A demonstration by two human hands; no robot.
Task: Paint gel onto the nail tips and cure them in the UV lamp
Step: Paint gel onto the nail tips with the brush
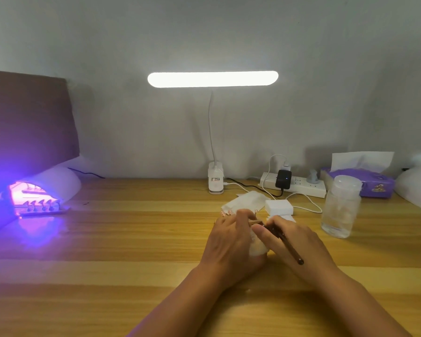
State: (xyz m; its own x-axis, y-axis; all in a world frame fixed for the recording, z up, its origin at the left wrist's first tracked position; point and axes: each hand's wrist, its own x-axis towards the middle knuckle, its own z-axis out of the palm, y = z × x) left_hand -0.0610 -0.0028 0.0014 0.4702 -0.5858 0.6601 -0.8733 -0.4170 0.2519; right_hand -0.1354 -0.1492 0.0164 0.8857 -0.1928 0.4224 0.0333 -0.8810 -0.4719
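The white UV lamp [58,182] glows purple at the far left of the wooden desk [131,239]. A strip holder with several nail tips [43,206] sits in its mouth. In the middle, my right hand [299,244] holds a dark brown brush [289,246], its handle pointing back over the hand. My left hand [229,242] grips a small pale object [258,249], partly hidden, against the brush's front end. A few pink nail tips [226,213] show just beyond my left fingers.
A lit white desk lamp [215,181] stands at the back centre. Right of it lie a power strip [299,186], cables, white wipes [247,200], a white block [278,206], a clear plastic jar [340,207] and a purple tissue box [365,181]. A brown board [29,117] leans at left.
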